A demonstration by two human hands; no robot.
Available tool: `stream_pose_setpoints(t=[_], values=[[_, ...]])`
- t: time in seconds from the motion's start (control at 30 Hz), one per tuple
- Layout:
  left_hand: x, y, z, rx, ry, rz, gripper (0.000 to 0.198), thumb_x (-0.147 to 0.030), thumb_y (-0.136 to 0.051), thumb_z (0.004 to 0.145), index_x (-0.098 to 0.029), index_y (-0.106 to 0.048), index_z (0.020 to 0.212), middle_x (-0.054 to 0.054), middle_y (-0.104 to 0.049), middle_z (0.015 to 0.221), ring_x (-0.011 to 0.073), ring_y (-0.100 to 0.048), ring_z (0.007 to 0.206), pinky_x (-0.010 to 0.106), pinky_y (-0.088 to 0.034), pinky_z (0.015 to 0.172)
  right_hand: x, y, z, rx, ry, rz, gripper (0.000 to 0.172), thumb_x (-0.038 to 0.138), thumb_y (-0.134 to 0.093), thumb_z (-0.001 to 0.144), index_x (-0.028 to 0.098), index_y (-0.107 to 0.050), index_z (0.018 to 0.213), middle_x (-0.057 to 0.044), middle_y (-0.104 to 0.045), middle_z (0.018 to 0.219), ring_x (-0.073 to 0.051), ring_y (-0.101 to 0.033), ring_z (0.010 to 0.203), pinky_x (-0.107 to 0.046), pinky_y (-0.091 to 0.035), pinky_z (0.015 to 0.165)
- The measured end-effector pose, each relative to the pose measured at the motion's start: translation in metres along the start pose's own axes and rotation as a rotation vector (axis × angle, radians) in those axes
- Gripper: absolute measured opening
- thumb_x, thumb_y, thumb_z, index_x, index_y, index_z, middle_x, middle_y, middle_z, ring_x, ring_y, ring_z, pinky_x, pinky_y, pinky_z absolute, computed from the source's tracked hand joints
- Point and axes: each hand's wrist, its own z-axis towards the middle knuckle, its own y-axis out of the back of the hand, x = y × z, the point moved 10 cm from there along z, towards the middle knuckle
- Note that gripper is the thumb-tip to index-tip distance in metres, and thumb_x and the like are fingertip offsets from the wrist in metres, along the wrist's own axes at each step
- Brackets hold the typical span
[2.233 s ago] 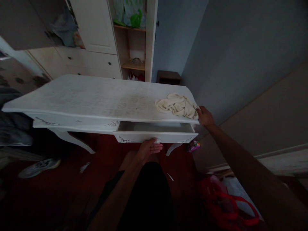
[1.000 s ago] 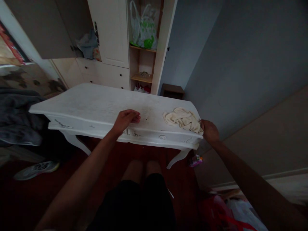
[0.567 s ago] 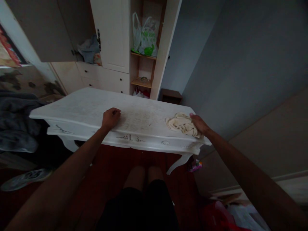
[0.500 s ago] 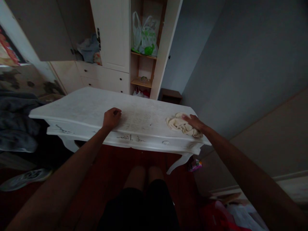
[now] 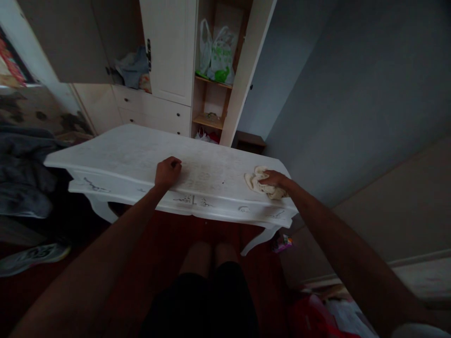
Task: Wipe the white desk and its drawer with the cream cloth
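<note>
A white table [image 5: 116,145] with curved legs and drawer fronts stretches in front of me, with dark smudges across the middle of its top. On the right end of the top lies a crumpled cream cloth [image 5: 260,182]. My right hand [image 5: 276,180] is closed on this cloth and presses it against the surface. My left hand [image 5: 168,172] rests on the table near its front edge, fingers curled into a loose fist with nothing visible in them.
Behind the table stands a white wardrobe [image 5: 172,56] with open doors; a plastic bag [image 5: 221,58] sits on its shelf. Dark clothing [image 5: 24,169] is heaped at left, above a shoe [image 5: 35,258]. A grey wall [image 5: 369,94] rises on the right. Red bags [image 5: 313,314] lie at lower right.
My right hand has moved slightly left and gathered the cloth into a tighter bunch. My left hand stays curled on the tabletop, while the view has shifted a little.
</note>
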Motion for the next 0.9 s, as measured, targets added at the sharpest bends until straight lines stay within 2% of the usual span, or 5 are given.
stream_pose_setpoints(t=[0.2,0.37,0.6,0.7,0.9], values=[[0.000,-0.001,-0.001,0.006,-0.009,-0.006,0.023,-0.021,-0.052,0.077,-0.017,-0.071,0.089,0.011,-0.075,0.091,0.0238,-0.068,0.086,0.035,-0.051,0.086,0.024,0.005,-0.045,-0.038,-0.052,-0.121,0.058,0.039,-0.065,0.076,0.028,-0.060,0.133,-0.010,-0.069,0.125,-0.032,-0.066,0.108,-0.044,-0.052,0.090],[0.000,-0.001,-0.001,0.009,-0.005,0.002,0.023,-0.022,-0.052,0.077,-0.018,-0.071,0.089,0.009,-0.074,0.090,0.0224,-0.068,0.086,0.034,-0.051,0.086,0.060,0.015,-0.104,-0.288,0.174,0.049,0.054,0.031,-0.060,0.080,0.024,-0.059,0.133,-0.009,-0.063,0.133,-0.030,-0.062,0.115,-0.044,-0.050,0.098],[-0.002,-0.002,-0.002,0.001,-0.039,0.002,0.026,-0.022,-0.051,0.079,-0.015,-0.072,0.091,0.011,-0.074,0.088,0.0224,-0.067,0.082,0.033,-0.051,0.081,0.112,-0.043,-0.206,-0.365,0.540,0.020,0.050,0.026,-0.061,0.084,0.023,-0.057,0.134,-0.014,-0.061,0.134,-0.030,-0.060,0.117,-0.045,-0.052,0.097],[-0.004,-0.003,-0.003,0.000,-0.046,0.009,0.025,-0.021,-0.052,0.079,-0.015,-0.072,0.092,0.013,-0.074,0.090,0.0234,-0.067,0.083,0.035,-0.050,0.083,0.121,-0.072,-0.217,-0.336,0.606,-0.038,0.054,0.021,-0.062,0.084,0.024,-0.055,0.137,-0.015,-0.060,0.136,-0.031,-0.058,0.121,-0.047,-0.051,0.097],[-0.006,-0.002,-0.004,0.008,-0.030,0.045,0.024,-0.019,-0.052,0.080,-0.016,-0.072,0.092,0.011,-0.075,0.093,0.0226,-0.067,0.087,0.033,-0.050,0.085,0.151,-0.104,-0.195,-0.332,0.665,-0.061,0.055,0.010,-0.056,0.085,0.026,-0.052,0.138,-0.014,-0.054,0.144,-0.034,-0.049,0.131,-0.055,-0.042,0.103]])
